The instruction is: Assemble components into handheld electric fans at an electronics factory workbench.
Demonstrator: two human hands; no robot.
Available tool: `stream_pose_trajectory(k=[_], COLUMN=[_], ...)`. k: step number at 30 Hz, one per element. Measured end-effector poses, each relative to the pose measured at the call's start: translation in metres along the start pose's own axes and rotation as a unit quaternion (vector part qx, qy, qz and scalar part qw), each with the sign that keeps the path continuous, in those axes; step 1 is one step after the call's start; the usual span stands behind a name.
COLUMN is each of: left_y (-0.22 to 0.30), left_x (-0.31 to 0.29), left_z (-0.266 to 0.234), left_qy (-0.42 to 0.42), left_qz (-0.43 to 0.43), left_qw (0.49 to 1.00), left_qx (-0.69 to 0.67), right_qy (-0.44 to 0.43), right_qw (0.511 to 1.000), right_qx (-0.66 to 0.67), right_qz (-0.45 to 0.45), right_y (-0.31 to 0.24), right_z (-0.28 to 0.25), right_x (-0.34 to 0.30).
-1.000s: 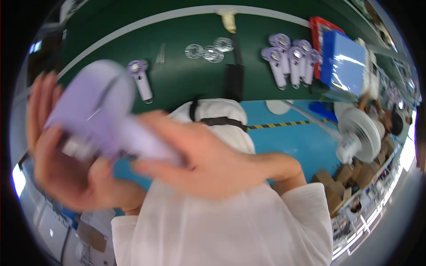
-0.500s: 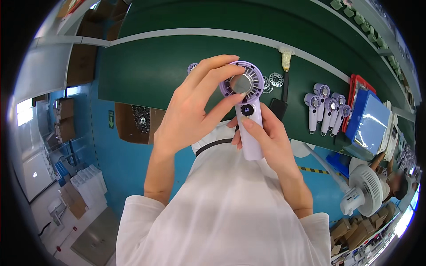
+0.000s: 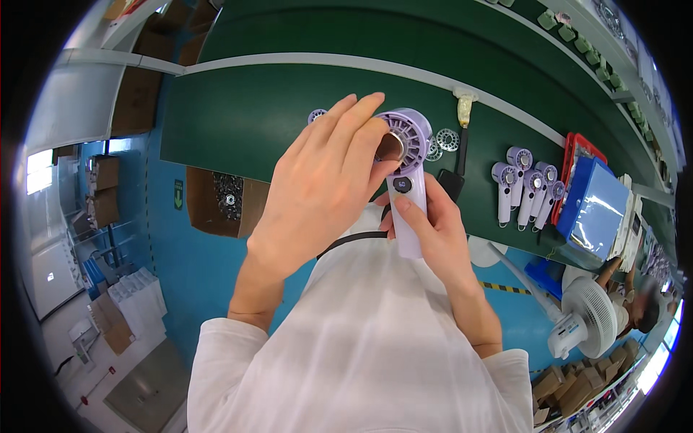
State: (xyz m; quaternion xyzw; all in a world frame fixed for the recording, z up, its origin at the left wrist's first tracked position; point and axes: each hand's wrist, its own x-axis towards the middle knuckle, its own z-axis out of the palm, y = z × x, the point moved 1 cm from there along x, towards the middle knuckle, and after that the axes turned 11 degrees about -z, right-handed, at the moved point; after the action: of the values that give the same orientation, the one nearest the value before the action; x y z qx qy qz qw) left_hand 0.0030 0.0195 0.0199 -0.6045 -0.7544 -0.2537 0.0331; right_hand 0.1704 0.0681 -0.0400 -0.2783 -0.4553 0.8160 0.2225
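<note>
Fan [image 3: 410, 229] within grip of right hand [image 3: 444, 231] — round head [image 3: 414, 143] partly behind left hand [image 3: 317, 184], that hand's own grip unclear.

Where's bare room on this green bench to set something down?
A wide patch: the green bench left of your left hand, below the pale rail. A narrower gap separates the black strip from the purple fans. Crowded: right side, fans beside red tray and blue box.

A green bench [image 3: 238, 115] stretched across twelve o'clock.
Clear rings [image 3: 442, 140] lay toward two o'clock, purple handheld fans [image 3: 530, 185] near three.
</note>
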Motion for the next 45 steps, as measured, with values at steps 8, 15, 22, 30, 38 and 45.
stream_pose_trajectory(k=[8, 15, 22, 30, 38, 45], left_y=[0.001, 0.0, -0.016, -0.008, -0.01, -0.014], left_x=[0.003, 0.008, 0.005, -0.006, -0.006, -0.011], left_z=[0.003, 0.004, 0.026, 0.048, 0.05, 0.049], left_qy=[0.007, -0.036, -0.08, -0.184, -0.168, -0.171], left_qz=[0.03, 0.014, -0.152, -0.227, -0.212, -0.221], left_qw=[0.999, 0.997, 0.901, 0.801, 0.818, 0.819], left_qx=[-0.006, -0.066, -0.399, -0.521, -0.508, -0.502], right_qy=[0.005, -0.011, -0.001, -0.005, -0.004, -0.015], right_qw=[1.0, 0.999, 0.995, 0.994, 0.996, 0.997], right_qx=[-0.02, 0.039, 0.096, 0.107, 0.094, 0.082], right_qz=[-0.005, -0.009, -0.008, -0.008, -0.009, 0.004], right_y=[0.0, 0.0, -0.001, 0.004, 0.005, 0.011], right_z=[-0.004, -0.007, -0.011, -0.011, -0.013, -0.011], right_x=[-0.003, -0.001, 0.0, 0.001, 0.003, 0.004])
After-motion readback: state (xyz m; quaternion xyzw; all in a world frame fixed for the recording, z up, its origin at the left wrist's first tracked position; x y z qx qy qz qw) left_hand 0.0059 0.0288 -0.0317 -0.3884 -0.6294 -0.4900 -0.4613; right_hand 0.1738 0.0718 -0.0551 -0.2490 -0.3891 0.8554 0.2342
